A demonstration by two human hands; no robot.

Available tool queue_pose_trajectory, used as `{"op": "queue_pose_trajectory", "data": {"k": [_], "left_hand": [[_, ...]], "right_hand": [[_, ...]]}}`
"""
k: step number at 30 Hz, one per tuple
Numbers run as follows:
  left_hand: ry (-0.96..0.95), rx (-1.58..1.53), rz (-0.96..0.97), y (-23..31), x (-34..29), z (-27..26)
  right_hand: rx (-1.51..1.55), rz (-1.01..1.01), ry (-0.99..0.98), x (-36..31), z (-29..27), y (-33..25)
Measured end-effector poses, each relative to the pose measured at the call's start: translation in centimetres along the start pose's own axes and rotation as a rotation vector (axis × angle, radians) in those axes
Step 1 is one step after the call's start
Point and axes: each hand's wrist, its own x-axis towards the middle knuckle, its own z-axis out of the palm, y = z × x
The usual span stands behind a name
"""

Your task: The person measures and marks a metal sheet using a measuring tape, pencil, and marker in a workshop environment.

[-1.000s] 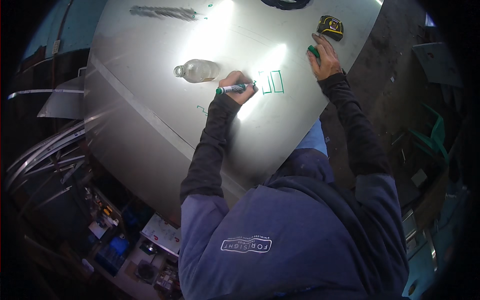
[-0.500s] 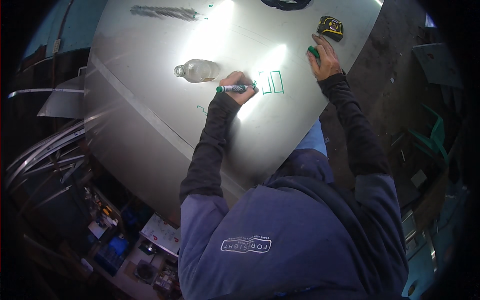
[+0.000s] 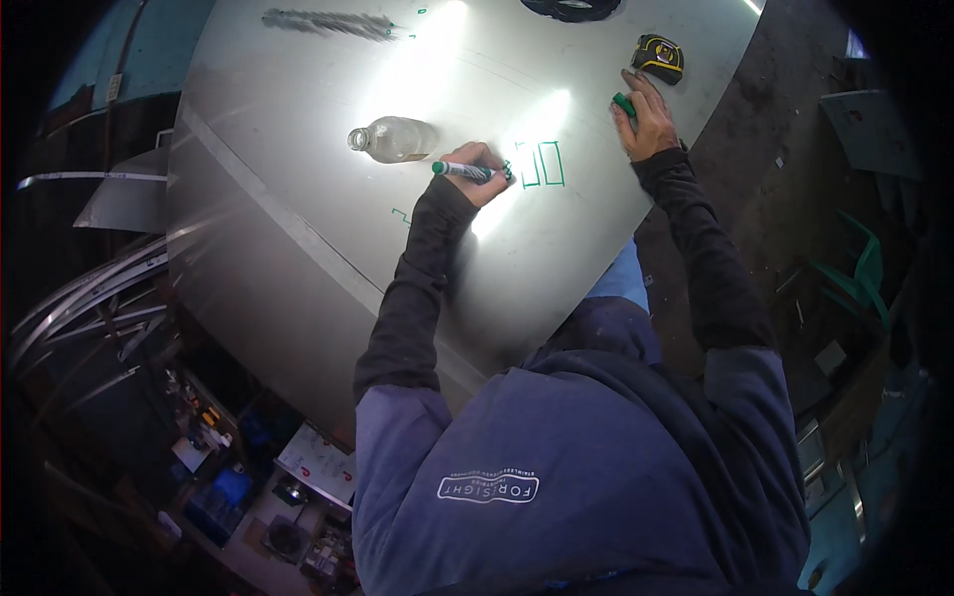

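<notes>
My left hand (image 3: 477, 175) is closed around a green-and-white marker (image 3: 463, 172), its tip against the shiny metal sheet (image 3: 308, 179). Small green marks show at the tip, just left of two narrow green rectangles (image 3: 543, 164) drawn on the metal. At the sheet's right side, my right hand (image 3: 652, 127) pinches a green marker cap (image 3: 623, 103) between thumb and finger. Its other fingers reach close to a black-and-yellow tape measure (image 3: 658, 59). A clear glass bottle (image 3: 394, 139) lies on its side beside my left hand, mouth pointing left.
A grey bristly strip (image 3: 328, 22) lies at the far left of the sheet, and a dark round object (image 3: 571, 8) sits at the far edge. Bent metal strips (image 3: 89, 288) stand to the left. A green plastic chair (image 3: 863, 268) is on the floor at right.
The marker's back end has shifted slightly upward as my left hand moves a little. More green shows at its tip. My right hand stays in place with the cap.
</notes>
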Motion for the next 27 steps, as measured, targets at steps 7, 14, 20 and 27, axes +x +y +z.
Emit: {"op": "queue_pose_trajectory", "data": {"k": [7, 14, 20, 27], "left_hand": [[0.009, -0.052, -0.076, -0.5, -0.2, 0.4], [-0.001, 0.042, 0.031, -0.6, 0.1, 0.3], [0.077, -0.108, -0.03, 0.0, -0.5, 1.0], [0.459, -0.325, -0.118, -0.5, -6.3, 2.6]], "right_hand": [[-0.003, 0.008, -0.002, -0.2, 0.2, 0.0], [-0.009, 0.018, -0.016, -0.1, 0.1, 0.1], [-0.002, 0.013, -0.013, -0.1, -0.1, 0.2], [0.004, 0.009, -0.019, -0.2, 0.2, -0.3]]}}
